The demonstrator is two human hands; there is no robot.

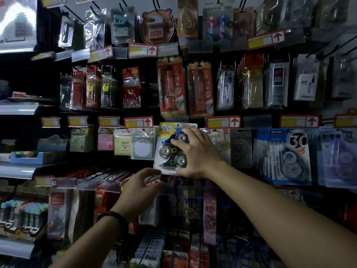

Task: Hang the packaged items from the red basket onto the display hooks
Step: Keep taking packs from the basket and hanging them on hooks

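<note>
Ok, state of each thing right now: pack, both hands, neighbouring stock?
correction tape pack: upright, held; hooked or not, cannot tell.
right hand: grips the pack, fingers across its front.
left hand: fingers curled by a price tag below; grip unclear.
blue tape packs: hanging in a row.

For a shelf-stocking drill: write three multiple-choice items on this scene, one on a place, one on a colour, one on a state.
1. The pack in the right hand is:
A) just below the red 2B packs
B) on the top row
C) in a basket

2. The arrows on the price tags are:
A) green
B) red
C) blue

3. The right hand:
A) hangs empty
B) is out of view
C) grips the pack

Key: 1A, the 2B packs hang directly above it; 2B, each arrow is red; 3C, its fingers lie over the pack's front and its thumb is at the bottom edge.
</note>
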